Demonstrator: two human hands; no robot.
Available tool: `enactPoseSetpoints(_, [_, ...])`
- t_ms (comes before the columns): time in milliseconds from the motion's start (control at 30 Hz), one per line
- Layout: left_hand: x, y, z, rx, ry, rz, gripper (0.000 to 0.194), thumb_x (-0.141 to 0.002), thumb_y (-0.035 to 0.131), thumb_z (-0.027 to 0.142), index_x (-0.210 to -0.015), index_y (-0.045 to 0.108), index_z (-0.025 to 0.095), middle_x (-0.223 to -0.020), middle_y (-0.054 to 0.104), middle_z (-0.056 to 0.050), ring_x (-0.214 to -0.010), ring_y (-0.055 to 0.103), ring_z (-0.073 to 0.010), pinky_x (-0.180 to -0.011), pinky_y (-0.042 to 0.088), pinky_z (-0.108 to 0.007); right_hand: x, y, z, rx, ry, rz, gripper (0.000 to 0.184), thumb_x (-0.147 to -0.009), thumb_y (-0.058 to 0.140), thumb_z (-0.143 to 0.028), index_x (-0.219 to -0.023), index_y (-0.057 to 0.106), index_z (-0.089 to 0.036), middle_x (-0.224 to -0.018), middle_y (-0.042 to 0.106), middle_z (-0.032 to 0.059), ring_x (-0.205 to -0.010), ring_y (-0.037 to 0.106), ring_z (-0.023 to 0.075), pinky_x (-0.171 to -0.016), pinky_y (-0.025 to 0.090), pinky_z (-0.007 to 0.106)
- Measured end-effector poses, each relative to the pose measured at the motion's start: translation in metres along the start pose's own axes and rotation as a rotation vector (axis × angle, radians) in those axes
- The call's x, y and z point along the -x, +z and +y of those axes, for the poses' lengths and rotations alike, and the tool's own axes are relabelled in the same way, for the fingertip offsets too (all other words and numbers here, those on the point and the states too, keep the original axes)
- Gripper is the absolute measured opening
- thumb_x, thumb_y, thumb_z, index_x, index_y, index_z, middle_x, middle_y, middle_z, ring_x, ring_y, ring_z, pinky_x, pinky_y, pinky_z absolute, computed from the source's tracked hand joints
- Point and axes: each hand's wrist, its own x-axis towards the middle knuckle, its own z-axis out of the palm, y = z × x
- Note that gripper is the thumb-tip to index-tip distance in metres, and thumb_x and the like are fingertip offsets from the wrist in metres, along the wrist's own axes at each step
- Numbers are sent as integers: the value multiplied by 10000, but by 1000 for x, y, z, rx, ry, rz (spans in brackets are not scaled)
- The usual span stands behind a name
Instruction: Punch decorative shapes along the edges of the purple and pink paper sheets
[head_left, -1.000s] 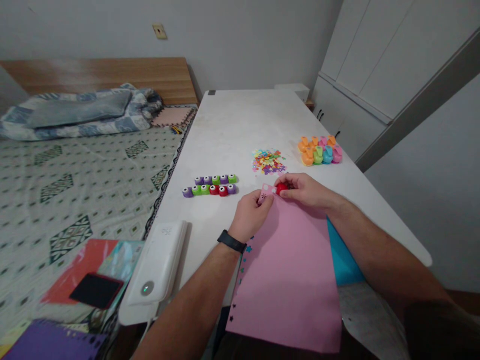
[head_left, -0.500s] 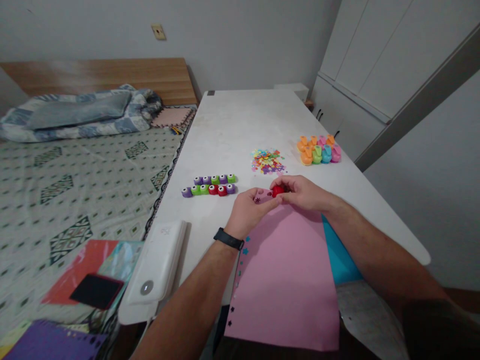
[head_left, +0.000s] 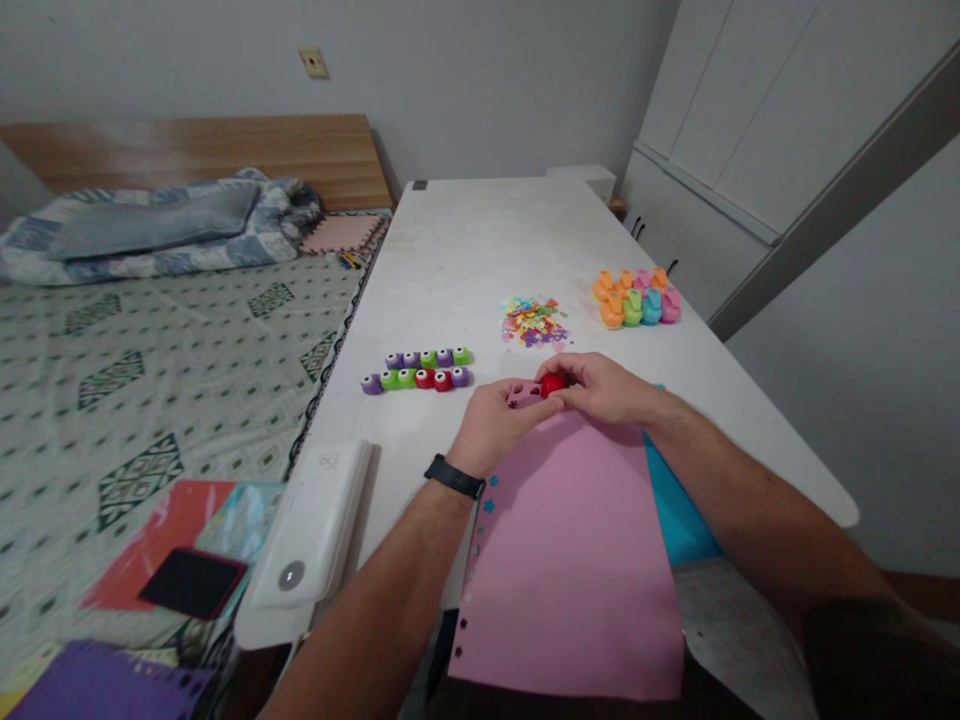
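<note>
A pink sheet of paper hangs over the table's near edge, with small shapes punched along its left side and top left corner. My left hand grips its top edge between thumb and fingers. In my right hand is a red craft punch, set at the sheet's top edge and held between thumb and fingers. My left thumb tip reaches close to the punch. Part of the top edge is hidden by my hands. Under the pink sheet lies a blue sheet.
Beyond my hands is a pile of colourful paper cut-outs. Small purple, green and red punches stand in two rows at left; larger lever punches sit at right. A white device lies on the table's left edge, beside the bed.
Both hands keep their hold on the sheet and the red punch, with barely any movement. The view has shifted very slightly.
</note>
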Motion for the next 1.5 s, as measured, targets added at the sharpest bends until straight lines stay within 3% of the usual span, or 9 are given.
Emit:
enactPoseSetpoints(467, [-4,0,-8,-47,28,37,463,-740,768,555,-939,750,138,-771,685,-35,-614,521,-114,-550,368,-232,-1,5,2,67,-5,14,240,-797,615,-172,-1024,687,-206,-883,680,20,-768,564,159,-685,431,286])
enactPoseSetpoints(867, [-2,-5,-4,-71,-5,8,488,-737,750,588,-959,738,154,-810,694,-32,-644,537,-130,-569,371,-229,-1,-1,7,79,-24,8,268,-817,650,-209,-1083,681,-202,-925,678,35,-804,572,171,-733,454,308])
enactPoseSetpoints(1200, [-4,-12,-11,-193,-5,71,361,-805,665,507,-797,713,150,-667,610,1,-562,452,-120,-503,279,-230,-3,-2,9,-175,-19,5,316,-848,696,-297,-1147,656,-204,-969,642,38,-869,572,172,-781,457,310])
enactPoseSetpoints(1500, [-4,-11,-14,-233,28,88,365,-826,639,507,-801,714,151,-667,587,-1,-587,445,-123,-519,285,-232,-3,-1,10,-177,-31,-4,327,-890,661,-313,-1196,657,-197,-1091,666,71,-975,602,195,-863,472,345])
